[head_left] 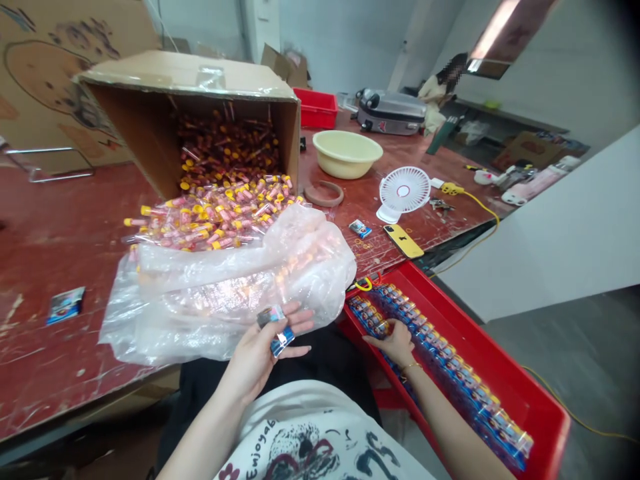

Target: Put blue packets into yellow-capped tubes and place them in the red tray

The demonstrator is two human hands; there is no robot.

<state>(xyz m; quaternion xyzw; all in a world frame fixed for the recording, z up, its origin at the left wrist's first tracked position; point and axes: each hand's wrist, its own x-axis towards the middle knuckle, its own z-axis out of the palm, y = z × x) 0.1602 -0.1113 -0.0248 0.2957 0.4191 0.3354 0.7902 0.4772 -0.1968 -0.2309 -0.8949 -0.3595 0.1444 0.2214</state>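
My left hand is palm up in front of my lap and holds a few small blue wrapped packets between thumb and fingers. My right hand reaches into a long red tray at my right and rests with curled fingers on rows of blue packets; a bracelet is on that wrist. Just beyond my left hand lies a crumpled clear plastic bag. Behind it a cardboard box lies on its side, spilling several pink tubes with yellow caps.
On the red worn table are a loose blue packet, a cream basin, a white desk fan, a yellow phone, a tape roll, a red bin and a grey case. A person sits far back.
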